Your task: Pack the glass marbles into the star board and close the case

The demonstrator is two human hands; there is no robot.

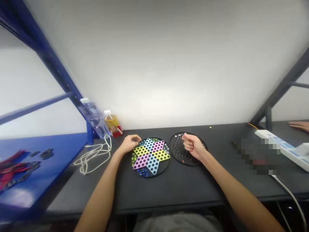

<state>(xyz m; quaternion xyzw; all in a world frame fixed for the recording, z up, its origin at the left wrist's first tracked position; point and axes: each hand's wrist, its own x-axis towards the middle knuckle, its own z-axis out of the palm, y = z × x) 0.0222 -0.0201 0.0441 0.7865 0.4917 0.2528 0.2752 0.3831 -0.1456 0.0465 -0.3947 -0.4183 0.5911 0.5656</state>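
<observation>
A round Chinese checkers board (151, 153) lies on the black table, its star in blue, pink and yellow points with dark holes. Coloured marbles (144, 171) fill several sections between the points, green, blue and whitish. My left hand (131, 143) is at the board's upper left rim, fingers curled against it. To the right lies a round black lid (184, 158) with small shiny clear pieces on it. Above that lid my right hand (193, 145) is closed, thumb and fingertips pinched together; whatever they hold is too small to make out.
A white cable (96, 153) lies coiled left of the board. Behind it stand a clear bottle (94, 117) and a yellow-red bottle (113, 124). On the right are a blurred dark object (256, 154) and a white power strip (287, 148). Another person's hand (299, 125) shows far right.
</observation>
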